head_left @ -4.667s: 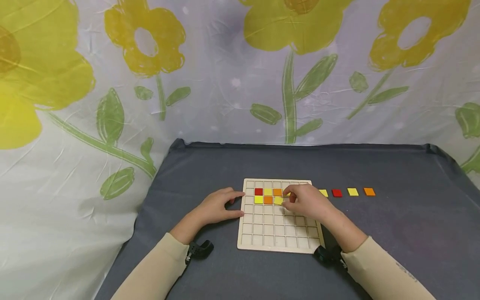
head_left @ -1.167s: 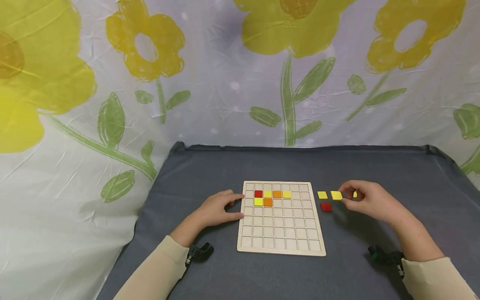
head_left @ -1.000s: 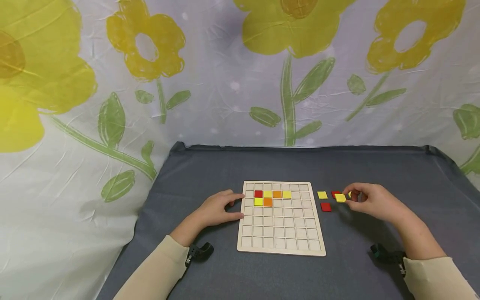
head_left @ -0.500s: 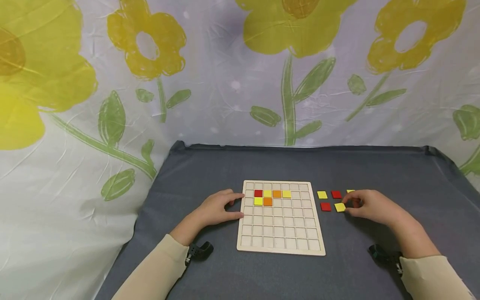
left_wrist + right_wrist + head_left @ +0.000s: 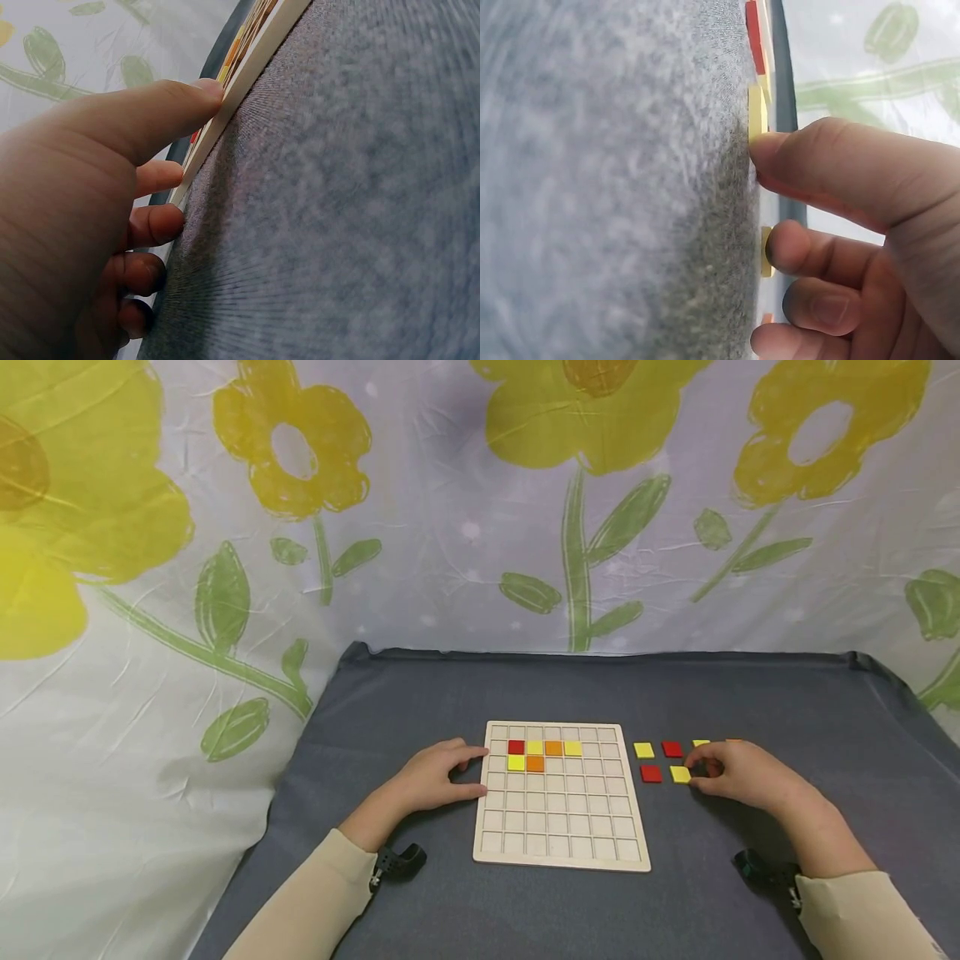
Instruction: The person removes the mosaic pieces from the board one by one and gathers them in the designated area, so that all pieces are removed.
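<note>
Thumb and index finger of the left hand (image 5: 435, 778) touch the left edge of a pale wooden grid board (image 5: 557, 814); the left wrist view shows the thumb against the board's side (image 5: 259, 64). Six tiles lie in its upper left cells: red (image 5: 516, 747), yellow, orange and yellow above, yellow (image 5: 516, 763) and orange (image 5: 535, 764) below. Right of the board, the right hand (image 5: 753, 777) pinches the right side of a yellow tile (image 5: 678, 774) on the cloth. That tile (image 5: 755, 112) stands out in the right wrist view, the thumb on its end, the index fingertip mostly hidden.
Left of the pinched tile lies a red tile (image 5: 651, 774). Behind them runs a row: yellow (image 5: 643, 750), red (image 5: 672, 749), yellow (image 5: 701, 743) and orange (image 5: 734, 741), the last two partly covered by the right hand. Dark grey cloth (image 5: 600, 685) covers the table before a flowered curtain (image 5: 450, 527).
A yellow tile has gone from the board's second row. The right hand has moved right from the board and lowered a yellow tile beside the front red one. The left hand keeps its place.
</note>
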Demonstrator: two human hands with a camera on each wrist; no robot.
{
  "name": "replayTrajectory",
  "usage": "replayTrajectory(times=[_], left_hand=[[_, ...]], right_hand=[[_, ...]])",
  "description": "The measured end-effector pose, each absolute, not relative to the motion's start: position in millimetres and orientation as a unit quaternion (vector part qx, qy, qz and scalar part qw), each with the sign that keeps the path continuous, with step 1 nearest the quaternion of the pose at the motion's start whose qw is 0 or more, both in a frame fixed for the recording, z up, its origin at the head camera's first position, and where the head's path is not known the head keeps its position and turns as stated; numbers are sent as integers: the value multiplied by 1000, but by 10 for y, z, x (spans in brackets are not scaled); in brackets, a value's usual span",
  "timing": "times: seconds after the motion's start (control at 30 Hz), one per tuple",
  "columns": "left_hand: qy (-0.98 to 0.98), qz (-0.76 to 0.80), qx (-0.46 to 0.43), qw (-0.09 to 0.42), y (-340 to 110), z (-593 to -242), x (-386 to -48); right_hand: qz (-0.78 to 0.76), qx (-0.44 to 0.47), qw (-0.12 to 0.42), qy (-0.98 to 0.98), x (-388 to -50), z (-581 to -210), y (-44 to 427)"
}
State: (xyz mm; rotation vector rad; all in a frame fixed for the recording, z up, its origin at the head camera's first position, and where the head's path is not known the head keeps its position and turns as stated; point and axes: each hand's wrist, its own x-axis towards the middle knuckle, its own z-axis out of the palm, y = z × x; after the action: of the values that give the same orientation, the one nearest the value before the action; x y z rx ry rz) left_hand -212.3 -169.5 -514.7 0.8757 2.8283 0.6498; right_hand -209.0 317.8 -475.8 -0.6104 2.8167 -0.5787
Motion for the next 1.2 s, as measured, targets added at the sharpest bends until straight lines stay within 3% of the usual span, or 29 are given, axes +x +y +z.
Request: replayTrajectory(times=[0.4,0.9,1.2], left_hand=[[934,213,281,59,-1685,-5150,-2121],[933,212,285,58,-1695,-5153,-2127],[933,216,280,59,-1690,-5148,-2130]], right_hand=[[-233,-183,120,948,-2004,-4578,3144],[-278,-209,32,937,-1912,-4294,2920],[-306,-239,30,921,-1963,-4206,2626]])
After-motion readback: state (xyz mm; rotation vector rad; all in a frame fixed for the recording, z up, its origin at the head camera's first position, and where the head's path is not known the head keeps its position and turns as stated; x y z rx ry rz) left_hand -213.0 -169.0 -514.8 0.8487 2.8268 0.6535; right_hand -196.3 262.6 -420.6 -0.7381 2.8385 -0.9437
